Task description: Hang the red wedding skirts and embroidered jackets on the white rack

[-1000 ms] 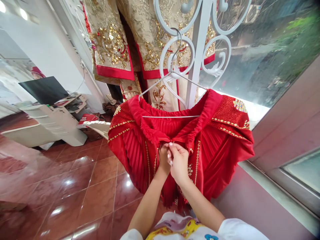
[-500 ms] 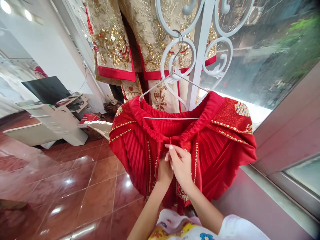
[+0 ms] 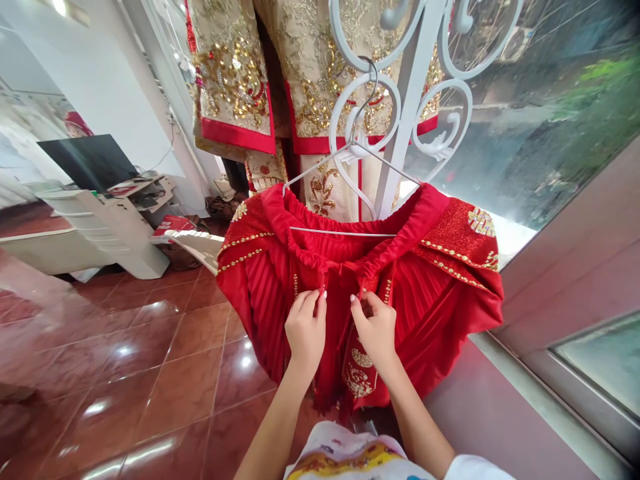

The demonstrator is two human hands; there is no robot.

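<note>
From where I stand, the left hand point(image 3: 306, 330) and right hand point(image 3: 376, 327), slightly apart, each pinch a bit of red cloth on a red skirt point(image 3: 425, 300), just below its waistband point(image 3: 387, 251). Above their grip are its hanger point(image 3: 340, 232) and a white metal frame point(image 3: 409, 107).

Red garment point(image 3: 339, 313) on hanger point(image 3: 345, 232); left grip point(image 3: 306, 330), right grip point(image 3: 376, 330) apart, each pinching it below waistband point(image 3: 407, 230).
</note>
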